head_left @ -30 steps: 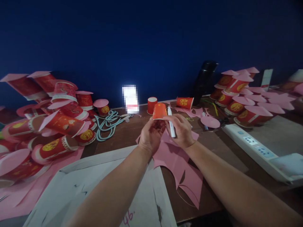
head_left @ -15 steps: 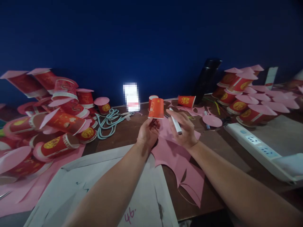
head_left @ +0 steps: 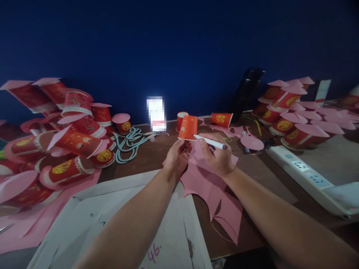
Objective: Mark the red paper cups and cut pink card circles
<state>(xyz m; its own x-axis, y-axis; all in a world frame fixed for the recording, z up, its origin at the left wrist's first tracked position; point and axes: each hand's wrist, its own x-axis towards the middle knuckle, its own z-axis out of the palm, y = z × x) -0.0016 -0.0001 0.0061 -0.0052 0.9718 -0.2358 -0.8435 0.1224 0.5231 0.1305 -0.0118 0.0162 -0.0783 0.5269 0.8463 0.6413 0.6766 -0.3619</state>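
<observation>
My left hand [head_left: 178,157] pinches the lower rim of a red paper cup [head_left: 188,127], held upside down in the middle of the view. In my right hand [head_left: 219,158] is a white marker [head_left: 211,142], gripped like a pen. Its tip points left and is at the cup's lower right edge; whether it touches cannot be made out. Behind the held cup stands a second red cup [head_left: 182,115]. Pink paper [head_left: 215,198] with curved cut-outs lies under my hands.
Piles of red cups with pink discs stand at left [head_left: 78,142] and right [head_left: 286,123]. A lit phone [head_left: 156,114], a coiled cable [head_left: 126,145], a black bottle [head_left: 247,89], a lying cup [head_left: 221,119], a power strip [head_left: 303,175] and a white board [head_left: 123,220] surround the hands.
My right hand has turned the marker so that its tip now points left, up against the cup's lower right edge. The left hand still holds the cup in nearly the same place.
</observation>
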